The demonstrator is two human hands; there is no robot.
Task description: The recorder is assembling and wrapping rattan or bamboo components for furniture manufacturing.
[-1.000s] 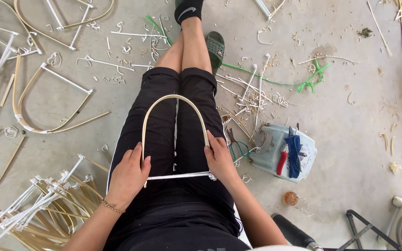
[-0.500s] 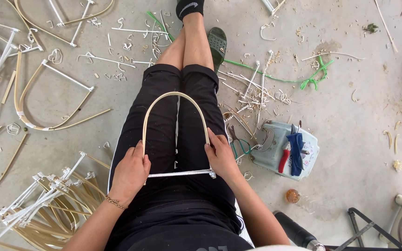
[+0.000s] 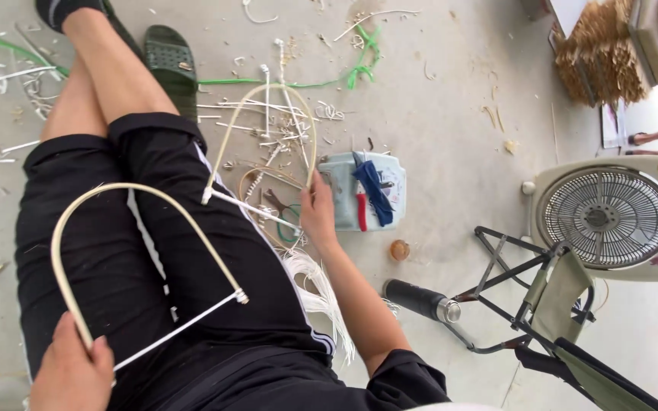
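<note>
Rattan hoop, bent into a U with a thin white crossbar closing its open end, lies across the lap on the black shorts. Left hand is clenched round one leg of it, close to where the crossbar meets the cane. The crossbar's far end is bound to the other leg near the thigh.

Right hand is closed on the leg of a second hoop, same U shape, which stands tilted over the floor beside the right thigh; its own crossbar slants down toward the wrist.

Judgement on handling: both grips sit low on the legs, near the joints, which seems the sound place, since holding near the crown would let the cane spring and strain the binding. Lifting the second hoop clear of the scraps before swinging it over should keep its crossbar from snagging.

Around: pale blue tool box with a dark cloth just beside the right hand, pliers between box and leg, a bundle of white strips under the forearm, dark bottle, white fan, folding chair frame, green slipper.
</note>
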